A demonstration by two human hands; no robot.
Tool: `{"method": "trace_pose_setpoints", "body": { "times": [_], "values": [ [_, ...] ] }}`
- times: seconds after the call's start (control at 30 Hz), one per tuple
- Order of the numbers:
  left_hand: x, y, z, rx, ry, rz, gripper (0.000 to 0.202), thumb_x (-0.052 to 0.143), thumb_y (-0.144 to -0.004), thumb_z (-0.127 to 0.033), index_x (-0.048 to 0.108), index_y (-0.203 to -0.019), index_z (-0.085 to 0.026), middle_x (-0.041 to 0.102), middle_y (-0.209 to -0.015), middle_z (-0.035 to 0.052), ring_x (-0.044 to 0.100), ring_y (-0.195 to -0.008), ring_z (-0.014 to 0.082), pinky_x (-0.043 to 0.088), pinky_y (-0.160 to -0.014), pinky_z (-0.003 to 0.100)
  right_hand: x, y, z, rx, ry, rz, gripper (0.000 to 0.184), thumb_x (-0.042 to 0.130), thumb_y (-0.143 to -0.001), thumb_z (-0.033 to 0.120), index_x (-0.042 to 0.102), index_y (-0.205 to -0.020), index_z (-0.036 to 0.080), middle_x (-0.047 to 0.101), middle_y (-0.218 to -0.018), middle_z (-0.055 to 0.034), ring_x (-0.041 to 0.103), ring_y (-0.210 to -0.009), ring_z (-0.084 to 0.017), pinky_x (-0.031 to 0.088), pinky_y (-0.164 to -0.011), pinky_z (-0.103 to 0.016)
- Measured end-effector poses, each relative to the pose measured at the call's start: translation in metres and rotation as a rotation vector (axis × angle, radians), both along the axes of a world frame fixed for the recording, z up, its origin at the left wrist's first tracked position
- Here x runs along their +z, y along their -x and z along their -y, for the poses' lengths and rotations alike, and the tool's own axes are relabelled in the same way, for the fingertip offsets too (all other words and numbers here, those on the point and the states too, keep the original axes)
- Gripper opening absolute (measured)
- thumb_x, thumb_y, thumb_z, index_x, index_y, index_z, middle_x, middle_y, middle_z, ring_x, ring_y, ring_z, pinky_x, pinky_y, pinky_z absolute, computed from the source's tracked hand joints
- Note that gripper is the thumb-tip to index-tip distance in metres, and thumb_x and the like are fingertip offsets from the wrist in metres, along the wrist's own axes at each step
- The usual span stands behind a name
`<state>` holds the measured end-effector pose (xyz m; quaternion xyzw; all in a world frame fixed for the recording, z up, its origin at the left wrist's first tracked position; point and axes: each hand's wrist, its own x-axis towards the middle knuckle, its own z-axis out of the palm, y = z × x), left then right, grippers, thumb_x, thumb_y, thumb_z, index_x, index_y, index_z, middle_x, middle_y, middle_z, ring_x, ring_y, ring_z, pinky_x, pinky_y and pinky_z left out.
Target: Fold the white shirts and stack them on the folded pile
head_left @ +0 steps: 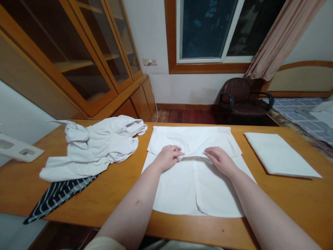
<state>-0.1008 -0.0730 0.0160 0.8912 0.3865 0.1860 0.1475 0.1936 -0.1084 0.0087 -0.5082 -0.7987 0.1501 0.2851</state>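
Observation:
A white shirt [177, 191] lies in front of me on the table, with its far part folded over toward me. The front opening runs down the middle of its near part. My left hand [169, 157] is closed on the folded-over edge of the shirt, left of the middle. On the other side, my right hand [219, 159] pinches the same edge between thumb and fingers. Between the hands the cloth is slightly lifted and bunched. Parts of the fingertips are hidden by the cloth.
A crumpled white garment [101, 142] lies at the left, over a black striped cloth [62, 194]. A neatly folded white cloth [282, 153] rests at the right. A white plastic object [18, 149] stands at the far left. Beyond the wooden table [117, 201] is a chair [238, 93].

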Motion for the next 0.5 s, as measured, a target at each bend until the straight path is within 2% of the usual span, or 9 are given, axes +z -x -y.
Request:
{"method": "trace_pose_setpoints", "body": {
  "times": [0.07,0.17,0.27,0.33,0.4,0.5],
  "values": [
    [0.0016,0.0001,-0.0003,0.009,-0.031,0.0,0.033,0.062,-0.073,-0.009,0.073,-0.095,-0.031,0.067,-0.103,0.0014,0.057,-0.099,0.019,0.04,-0.093,0.038,-0.0043,0.0055,0.0004,0.028,0.003,-0.009,0.03,0.046,-0.09,0.032,0.064,-0.112,0.023,0.063,-0.119,-0.0094,0.056,-0.112,-0.023,0.043,-0.096,-0.043],
    [0.0049,0.0005,0.0002,0.001,-0.05,-0.015,0.029,0.061,-0.07,-0.007,0.074,-0.085,-0.028,0.068,-0.086,0.0004,0.058,-0.091,0.0189,0.039,-0.089,0.037,-0.0088,0.0098,0.0012,0.054,0.067,-0.007,0.034,0.045,-0.091,0.034,0.061,-0.119,0.024,0.057,-0.129,-0.0093,0.052,-0.119,-0.023,0.041,-0.101,-0.044],
    [0.0068,0.0002,0.0009,-0.003,-0.042,-0.035,0.027,0.058,-0.068,-0.003,0.071,-0.078,-0.025,0.068,-0.081,0.0002,0.057,-0.087,0.0188,0.04,-0.086,0.036,-0.0077,0.0082,0.0023,0.099,0.114,0.036,0.037,0.05,-0.089,0.037,0.061,-0.122,0.023,0.054,-0.133,-0.0114,0.05,-0.122,-0.024,0.039,-0.103,-0.046],
    [0.007,-0.0005,0.0012,0.007,-0.032,-0.043,0.027,0.055,-0.067,-0.002,0.068,-0.076,-0.023,0.067,-0.079,0.0004,0.057,-0.085,0.0187,0.04,-0.085,0.035,-0.0059,0.006,0.0029,0.14,0.106,0.086,0.048,0.059,-0.082,0.039,0.057,-0.128,0.022,0.05,-0.136,-0.0129,0.048,-0.124,-0.026,0.038,-0.103,-0.048],
    [0.007,-0.0014,0.0013,0.014,-0.018,-0.046,0.026,0.054,-0.066,-0.002,0.066,-0.074,-0.023,0.066,-0.078,0.0008,0.056,-0.083,0.0187,0.041,-0.083,0.034,-0.0059,0.0042,0.0027,0.16,0.074,0.124,0.054,0.064,-0.079,0.034,0.054,-0.131,0.024,0.049,-0.138,-0.0122,0.047,-0.125,-0.027,0.036,-0.104,-0.05],
    [0.0065,-0.0021,0.0005,0.022,0.019,-0.048,0.025,0.052,-0.066,-0.002,0.065,-0.072,-0.022,0.065,-0.077,0.0014,0.056,-0.08,0.019,0.043,-0.078,0.033,-0.0101,0.0019,-0.0001,0.151,0.05,0.129,0.044,0.052,-0.08,0.014,0.063,-0.121,0.027,0.057,-0.13,-0.0078,0.051,-0.122,-0.023,0.035,-0.105,-0.05]
  ]
}}
